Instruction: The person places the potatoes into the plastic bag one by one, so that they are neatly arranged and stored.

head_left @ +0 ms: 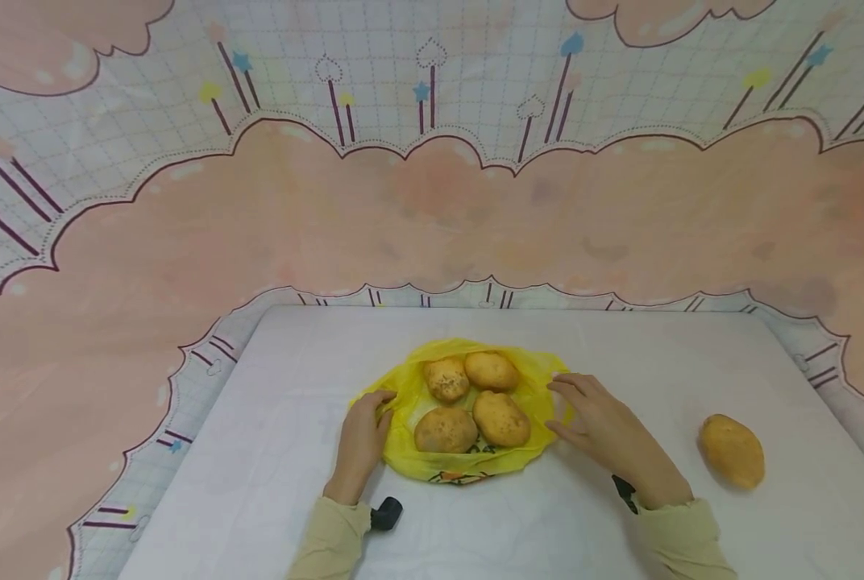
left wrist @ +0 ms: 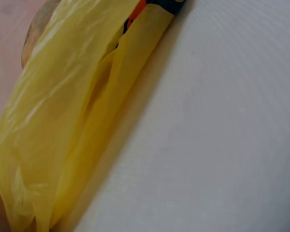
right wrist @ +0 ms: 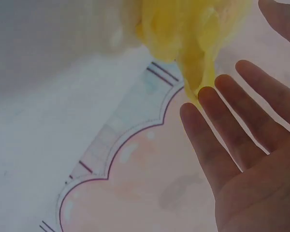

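A yellow plastic bag (head_left: 400, 441) lies on the white table with its mouth spread wide, and several potatoes (head_left: 446, 430) rest inside. At the bag's left edge, my left hand (head_left: 359, 439) pinches the plastic; in the left wrist view the yellow film (left wrist: 43, 116) gathers toward that hand at the lower left. My right hand (head_left: 609, 427) is beside the bag's right edge, thumb spread apart from the fingers. The right wrist view shows its fingers (right wrist: 232, 130) fairly straight, fingertips close to a hanging fold of the bag (right wrist: 195, 63); whether they touch it is unclear.
A single potato (head_left: 732, 451) lies on the table to the right of my right hand. Behind the white table (head_left: 258, 499) hangs a cloth (head_left: 403, 217) printed with clouds. Black wrist devices (head_left: 386, 514) sit by both cuffs.
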`<state>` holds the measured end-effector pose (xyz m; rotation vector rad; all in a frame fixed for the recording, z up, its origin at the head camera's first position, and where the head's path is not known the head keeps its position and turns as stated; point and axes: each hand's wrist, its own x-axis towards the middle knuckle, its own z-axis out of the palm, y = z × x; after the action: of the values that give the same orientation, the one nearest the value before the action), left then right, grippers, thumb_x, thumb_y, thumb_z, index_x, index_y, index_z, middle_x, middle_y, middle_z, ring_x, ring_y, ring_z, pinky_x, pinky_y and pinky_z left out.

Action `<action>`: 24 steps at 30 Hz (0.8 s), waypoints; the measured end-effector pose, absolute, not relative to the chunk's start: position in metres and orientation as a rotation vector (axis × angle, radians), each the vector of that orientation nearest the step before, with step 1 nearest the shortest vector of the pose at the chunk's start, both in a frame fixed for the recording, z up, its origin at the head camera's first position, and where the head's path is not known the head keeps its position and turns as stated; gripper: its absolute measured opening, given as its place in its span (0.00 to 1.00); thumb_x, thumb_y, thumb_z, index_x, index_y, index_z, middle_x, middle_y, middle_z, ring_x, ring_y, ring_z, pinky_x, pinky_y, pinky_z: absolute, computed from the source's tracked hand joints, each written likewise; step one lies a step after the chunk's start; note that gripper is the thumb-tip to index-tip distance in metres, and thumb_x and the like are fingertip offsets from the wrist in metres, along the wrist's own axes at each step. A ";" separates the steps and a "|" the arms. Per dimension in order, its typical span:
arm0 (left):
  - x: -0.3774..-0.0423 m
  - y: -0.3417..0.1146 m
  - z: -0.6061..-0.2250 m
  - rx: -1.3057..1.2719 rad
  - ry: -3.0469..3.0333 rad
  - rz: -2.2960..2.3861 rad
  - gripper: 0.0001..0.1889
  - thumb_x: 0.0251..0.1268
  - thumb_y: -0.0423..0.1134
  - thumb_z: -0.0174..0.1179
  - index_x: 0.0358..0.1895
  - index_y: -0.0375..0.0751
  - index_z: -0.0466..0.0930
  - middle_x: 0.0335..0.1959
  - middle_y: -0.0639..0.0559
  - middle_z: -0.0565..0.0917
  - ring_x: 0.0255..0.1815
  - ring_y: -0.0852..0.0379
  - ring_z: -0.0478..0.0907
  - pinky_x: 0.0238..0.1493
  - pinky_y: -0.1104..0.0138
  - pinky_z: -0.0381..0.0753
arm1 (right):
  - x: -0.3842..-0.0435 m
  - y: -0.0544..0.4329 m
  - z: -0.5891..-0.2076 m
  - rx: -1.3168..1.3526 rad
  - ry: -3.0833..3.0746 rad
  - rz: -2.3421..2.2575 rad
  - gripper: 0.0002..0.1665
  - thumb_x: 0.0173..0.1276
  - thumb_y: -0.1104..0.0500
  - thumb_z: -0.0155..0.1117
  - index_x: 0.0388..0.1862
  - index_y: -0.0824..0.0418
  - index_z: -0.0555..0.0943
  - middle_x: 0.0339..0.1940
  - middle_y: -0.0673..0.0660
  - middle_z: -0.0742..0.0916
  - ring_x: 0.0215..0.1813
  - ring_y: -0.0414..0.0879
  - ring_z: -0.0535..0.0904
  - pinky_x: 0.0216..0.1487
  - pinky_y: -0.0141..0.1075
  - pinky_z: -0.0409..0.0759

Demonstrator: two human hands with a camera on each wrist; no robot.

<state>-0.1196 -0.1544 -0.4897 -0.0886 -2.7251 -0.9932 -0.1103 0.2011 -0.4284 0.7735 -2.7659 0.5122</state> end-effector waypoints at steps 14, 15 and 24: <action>-0.120 -0.154 -0.492 -0.083 -2.722 -1.016 0.14 0.66 0.27 0.61 0.54 0.33 0.81 0.52 0.39 0.84 0.57 0.40 0.79 0.60 0.49 0.78 | -0.107 0.241 -0.427 0.658 -2.789 0.483 0.31 0.61 0.54 0.74 0.60 0.65 0.77 0.60 0.62 0.79 0.61 0.58 0.74 0.56 0.55 0.82; -0.120 -0.154 -0.492 -0.081 -2.724 -1.019 0.14 0.66 0.27 0.61 0.54 0.33 0.81 0.52 0.39 0.84 0.57 0.40 0.79 0.60 0.49 0.78 | -0.107 0.244 -0.427 0.654 -2.774 0.481 0.31 0.61 0.55 0.75 0.59 0.66 0.77 0.60 0.62 0.79 0.61 0.58 0.75 0.55 0.55 0.82; -0.120 -0.155 -0.493 -0.063 -2.728 -1.022 0.15 0.66 0.26 0.62 0.55 0.33 0.80 0.52 0.39 0.83 0.58 0.40 0.78 0.62 0.49 0.77 | -0.104 0.269 -0.423 0.555 -2.746 0.477 0.31 0.58 0.58 0.76 0.58 0.67 0.77 0.58 0.65 0.79 0.60 0.61 0.73 0.55 0.60 0.79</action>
<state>-0.1201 -0.1550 -0.4934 -0.0628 -2.7281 -1.0220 -0.1039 0.2695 -0.4226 0.5553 -2.7464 0.4774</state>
